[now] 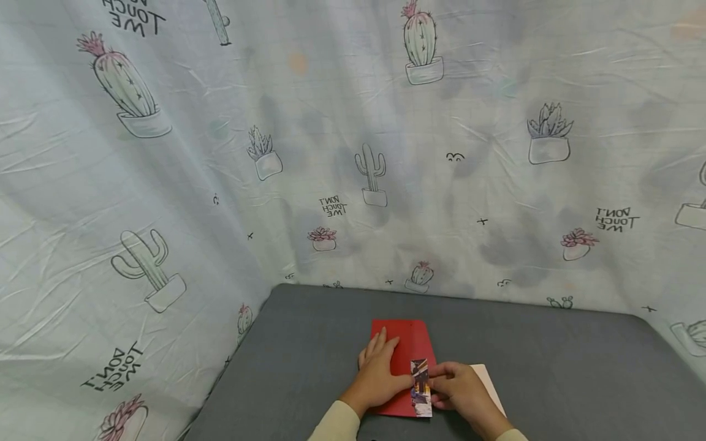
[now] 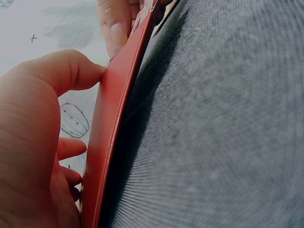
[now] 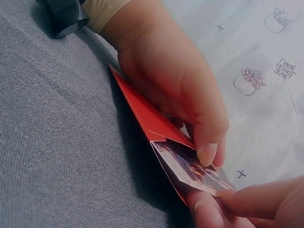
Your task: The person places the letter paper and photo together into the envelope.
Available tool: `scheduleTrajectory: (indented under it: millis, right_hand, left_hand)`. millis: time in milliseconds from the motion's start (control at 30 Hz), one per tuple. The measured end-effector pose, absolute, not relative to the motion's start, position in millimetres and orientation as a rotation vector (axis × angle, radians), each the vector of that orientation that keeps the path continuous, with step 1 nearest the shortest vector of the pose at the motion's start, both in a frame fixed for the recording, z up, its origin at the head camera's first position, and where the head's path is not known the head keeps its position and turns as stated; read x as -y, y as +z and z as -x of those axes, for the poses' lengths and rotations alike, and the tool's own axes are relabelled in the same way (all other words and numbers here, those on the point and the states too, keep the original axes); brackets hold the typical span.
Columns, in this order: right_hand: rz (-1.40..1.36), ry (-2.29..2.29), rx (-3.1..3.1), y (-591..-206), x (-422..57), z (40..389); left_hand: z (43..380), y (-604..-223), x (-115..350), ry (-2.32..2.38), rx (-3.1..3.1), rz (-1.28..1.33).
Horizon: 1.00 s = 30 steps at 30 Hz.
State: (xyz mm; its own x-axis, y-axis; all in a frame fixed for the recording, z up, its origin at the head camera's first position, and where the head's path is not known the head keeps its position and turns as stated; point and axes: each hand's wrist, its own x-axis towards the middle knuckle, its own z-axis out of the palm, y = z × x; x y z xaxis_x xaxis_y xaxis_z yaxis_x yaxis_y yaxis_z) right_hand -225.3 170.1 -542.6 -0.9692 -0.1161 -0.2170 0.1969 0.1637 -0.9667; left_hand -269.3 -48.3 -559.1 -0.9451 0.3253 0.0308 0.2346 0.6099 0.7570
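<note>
A red envelope (image 1: 407,340) lies on the grey table, with a strip of printed photos (image 1: 420,392) showing at its right side. In the right wrist view the photos (image 3: 178,164) stick out of the envelope's open end. My left hand (image 1: 379,376) rests on the envelope with fingers spread, its thumb touching the envelope near the photos. With thumb and fingers, my right hand (image 1: 462,391) pinches the outer edge of the photos. How many photos there are cannot be told. The part inside the envelope is hidden.
A cream-coloured flat piece (image 1: 488,383) shows beyond my right hand, partly covered by it; whether it joins the envelope cannot be told. The grey table (image 1: 557,361) extends around, bordered by a cactus-print curtain (image 1: 331,122) at the back and sides.
</note>
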Motion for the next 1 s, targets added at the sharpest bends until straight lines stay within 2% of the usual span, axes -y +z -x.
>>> scheduleTrajectory:
  millis: [1000]
  right_hand:
    - [0.036,-1.805,-2.276,-540.4,-157.4,222.9]
  left_hand:
    - [269.0,-559.3,50.1,1.231,-2.72,-0.502]
